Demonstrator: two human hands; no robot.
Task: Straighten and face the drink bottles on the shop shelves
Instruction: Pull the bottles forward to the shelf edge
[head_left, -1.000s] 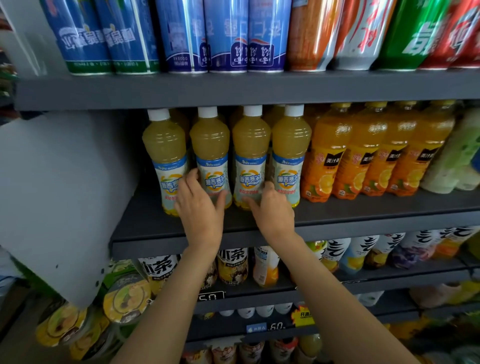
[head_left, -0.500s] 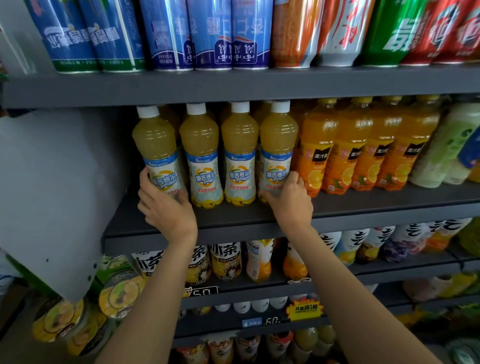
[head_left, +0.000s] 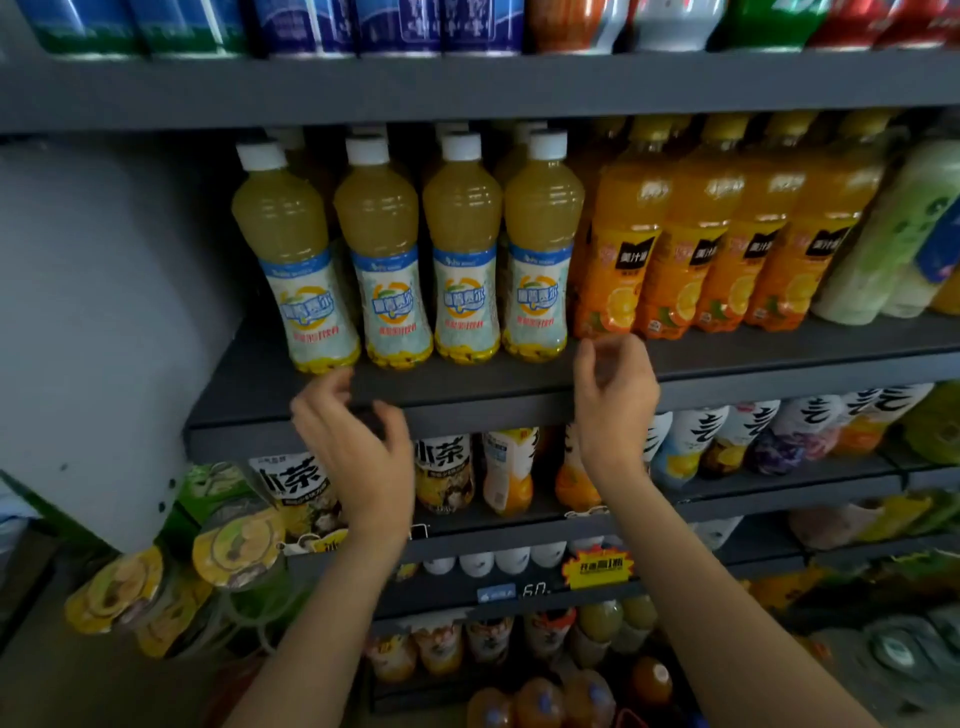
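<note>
Both hands off the product: left hand (head_left: 358, 447) hangs in front of the shelf edge (head_left: 467, 415) below the leftmost bottle, fingers loosely curled and spread, holding nothing; right hand (head_left: 615, 395) sits just under the gap between the yellow and orange rows, fingers curled inward, also empty, not touching a bottle as far as I can tell. Four yellow juice bottles (head_left: 421, 260) stand on the middle shelf, front row, side by side and nearly touching, bases set a little back from the lip. Long axis vertical, white caps up; the leftmost looks slightly tilted, could be lens distortion. Labels all point out toward the aisle, logos readable, so facing looks done here. More of the same stand behind them. Orange juice bottles (head_left: 717, 249) sit tight against the right end, labels also forward. Hands likely parked low so the labels can be checked.
</note>
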